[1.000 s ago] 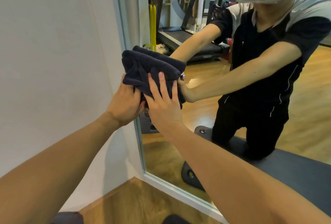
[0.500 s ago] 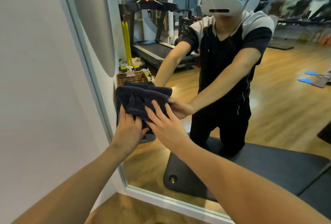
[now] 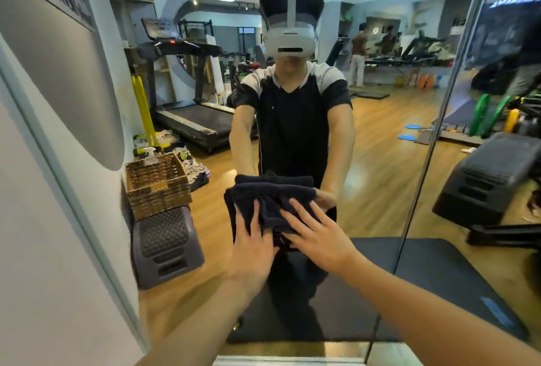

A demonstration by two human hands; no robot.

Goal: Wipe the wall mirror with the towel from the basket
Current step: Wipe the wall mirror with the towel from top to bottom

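A: What's the room like?

B: A gym seen in a big wall mirror (image 3: pixel 380 175) — wooden floor, a treadmill (image 3: pixel 187 107) far left in the reflection, a dark bench (image 3: pixel 486 178) at right. A vertical seam (image 3: pixel 433 137) splits the glass right of centre.

A: And the towel?

B: The dark towel (image 3: pixel 272 204), folded, lies flat against the glass near the middle. The left hand (image 3: pixel 251 251) and the right hand (image 3: pixel 319 236) press it there with straight, spread fingers — neither grips it.

A: So which step?

B: Wiping, I'd judge. The next move calls for steady pressure and a long sweep over fresh glass.

A: Anything in the way?

B: Nothing on the glass itself. The wicker basket (image 3: pixel 158 184) shows low at left on a grey step stool (image 3: pixel 167 248), with a spray bottle (image 3: pixel 150 154) behind it.
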